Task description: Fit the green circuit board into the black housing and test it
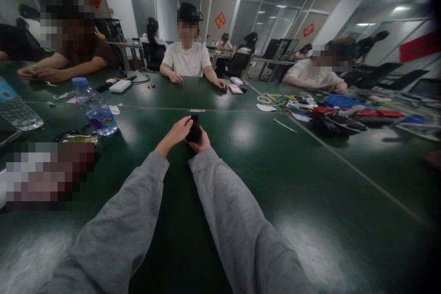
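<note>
In the head view, both my arms in grey sleeves reach forward over the dark green table [220, 188]. A small black handheld device [194, 131], shaped like a phone, is between my hands just above the table. My right hand [203, 141] is closed around its near end and right side. At its upper left edge, my left hand [178, 131] grips it with the thumb and fingers. The device's details are too dark and small to make out.
Left stand a water bottle with a blue cap [94, 109] and another clear bottle [20, 103]. A wrench [284, 125] lies right of my hands, before a heap of cables and tools [337, 110]. A person in white [188, 57] sits opposite; others sit at both sides.
</note>
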Demonstrator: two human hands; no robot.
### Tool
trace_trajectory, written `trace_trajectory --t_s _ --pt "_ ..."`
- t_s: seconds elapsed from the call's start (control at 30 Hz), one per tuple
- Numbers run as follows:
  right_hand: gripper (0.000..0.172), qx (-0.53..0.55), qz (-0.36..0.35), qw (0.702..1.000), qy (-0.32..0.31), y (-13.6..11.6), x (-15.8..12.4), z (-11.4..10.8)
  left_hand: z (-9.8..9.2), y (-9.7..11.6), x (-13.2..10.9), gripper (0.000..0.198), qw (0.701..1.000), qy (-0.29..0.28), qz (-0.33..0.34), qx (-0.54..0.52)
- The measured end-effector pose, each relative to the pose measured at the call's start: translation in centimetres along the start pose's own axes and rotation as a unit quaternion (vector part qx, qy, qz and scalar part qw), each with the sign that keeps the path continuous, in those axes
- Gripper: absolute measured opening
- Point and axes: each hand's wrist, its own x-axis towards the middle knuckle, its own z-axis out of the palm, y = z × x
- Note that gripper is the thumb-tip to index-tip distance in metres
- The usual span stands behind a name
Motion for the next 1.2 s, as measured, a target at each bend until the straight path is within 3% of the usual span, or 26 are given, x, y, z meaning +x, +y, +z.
trace_trajectory --t_s 0.27,0.4,0.53,0.67,1.2 --pt "0.033 0.015 0.006 1.0 0.007 -0.2 -0.8 0.0 0.5 1.2 -1.9 0.048 0.998 -0.044 0.027 0.042" --pt "0.034 0.03 0.014 0.999 0.022 -0.3 -1.0 0.2 0.6 1.4 -2.1 0.064 0.982 -0.06 0.063 0.168" --pt "0.036 0.037 0.025 0.999 0.03 -0.5 -1.0 0.3 0.5 1.4 -2.2 0.074 0.935 -0.091 0.107 0.325" --pt "0.036 0.051 0.022 0.998 0.01 -0.4 -1.0 0.3 0.8 1.4 -2.4 0.074 0.922 -0.075 0.114 0.362" --pt "0.038 0.033 0.022 0.999 -0.025 0.2 0.3 -0.6 2.2 0.7 -3.3 0.055 0.931 0.037 0.092 0.352"
